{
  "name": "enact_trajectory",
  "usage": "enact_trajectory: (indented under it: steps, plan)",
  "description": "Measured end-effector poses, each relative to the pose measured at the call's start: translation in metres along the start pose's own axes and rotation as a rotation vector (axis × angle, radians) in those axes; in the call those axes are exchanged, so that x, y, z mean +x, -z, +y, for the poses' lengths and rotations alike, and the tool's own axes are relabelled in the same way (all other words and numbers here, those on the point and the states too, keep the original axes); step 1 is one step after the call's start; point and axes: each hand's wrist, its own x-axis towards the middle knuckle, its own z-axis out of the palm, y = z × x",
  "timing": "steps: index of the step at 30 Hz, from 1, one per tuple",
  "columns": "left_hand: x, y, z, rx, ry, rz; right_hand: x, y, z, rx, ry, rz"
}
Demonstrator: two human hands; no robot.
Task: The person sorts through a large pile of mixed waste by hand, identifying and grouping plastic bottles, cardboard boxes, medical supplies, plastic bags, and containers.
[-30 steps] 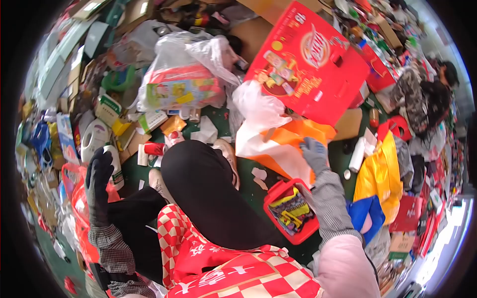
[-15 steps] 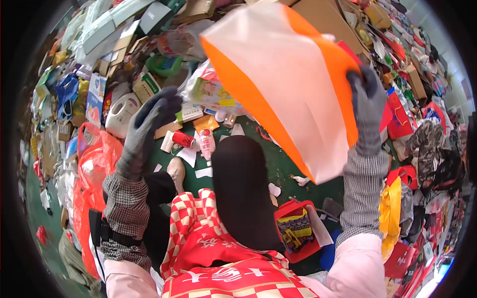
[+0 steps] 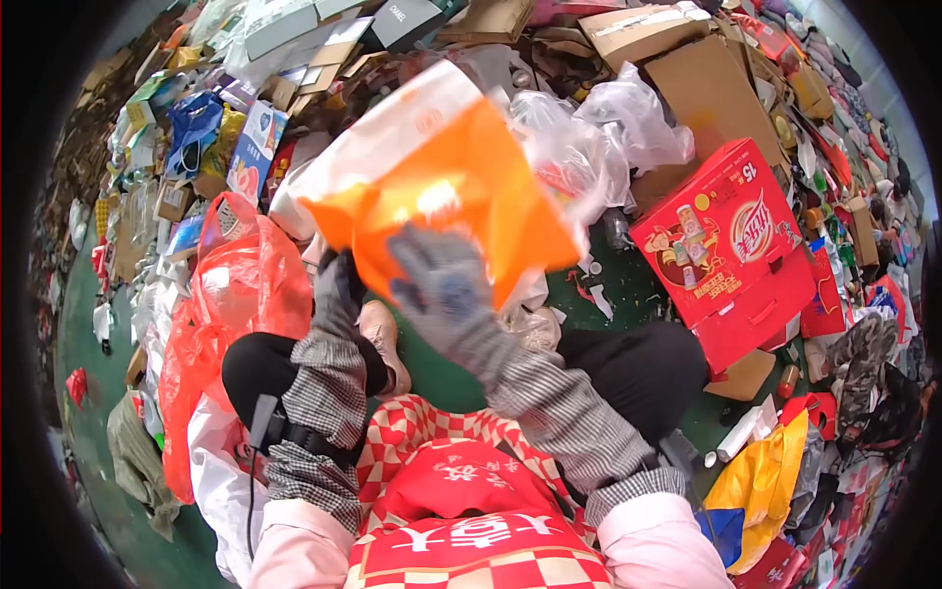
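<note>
An orange and white bag (image 3: 461, 187), partly smeared by motion, is held up in front of me. My left hand (image 3: 339, 292), in a grey glove with dark fingertips, is closed at the bag's lower left edge; its fingers are partly hidden. My gloved right hand (image 3: 446, 290) lies against the bag's lower front, fingers stretched out and apart. A translucent red plastic bag (image 3: 245, 275) is left of my left hand. Clear plastic bags (image 3: 628, 128) lie beyond the orange and white bag.
A red carton (image 3: 721, 250) stands at the right, near my bent knee. Flattened cardboard (image 3: 706, 93) and grey boxes (image 3: 402, 20) are heaped at the back. A yellow bag (image 3: 760, 481) is at the lower right. Scraps lie on the green floor (image 3: 628, 285).
The orange and white bag has moved left and down from my raised right hand. My left hand, open before, has closed at its edge. The red carton now shows at the right.
</note>
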Motion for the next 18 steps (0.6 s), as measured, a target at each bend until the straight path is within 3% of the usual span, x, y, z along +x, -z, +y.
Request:
enact_trajectory:
  steps: [3, 4, 6, 7, 10, 11, 13, 14, 15, 17, 18]
  plan:
    - [-0.012, 0.063, -0.036, -0.056, 0.089, 0.215, -0.007, 0.038, 0.055, -0.333, -0.315, 0.315]
    - [-0.015, 0.077, -0.046, -0.148, 0.146, 0.223, -0.02, 0.033, 0.093, -0.194, -0.545, 0.3]
    - [-0.019, 0.097, -0.059, -0.322, 0.257, 0.23, -0.054, 0.003, 0.167, 0.68, -0.953, -0.011]
    - [-0.021, 0.101, -0.059, -0.359, 0.285, 0.213, -0.076, -0.016, 0.182, 0.971, -1.062, -0.133]
    - [-0.031, 0.089, -0.045, -0.408, 0.366, 0.205, -0.137, -0.095, 0.191, 0.857, -0.954, -0.052]
    - [-0.027, 0.098, -0.048, -0.217, 0.364, 0.263, -0.134, -0.093, 0.168, 1.099, -1.008, -0.045]
    - [-0.014, 0.148, -0.062, 0.164, 0.354, 0.385, -0.075, -0.04, 0.085, 0.574, -0.998, -0.285]
    - [0.004, 0.182, -0.07, 0.579, 0.32, 0.441, -0.078, -0.056, 0.076, 0.382, -0.854, -0.216]
    - [0.005, 0.155, -0.056, 0.605, 0.149, 0.446, -0.08, -0.071, 0.068, 0.193, -0.699, -0.142]
    - [-0.012, 0.042, -0.003, 0.649, -0.195, 0.439, -0.06, -0.064, 0.027, 0.196, -0.679, -0.238]
    - [-0.021, 0.004, 0.012, 0.581, -0.031, 0.317, -0.057, -0.068, 0.007, 0.152, -0.651, -0.289]
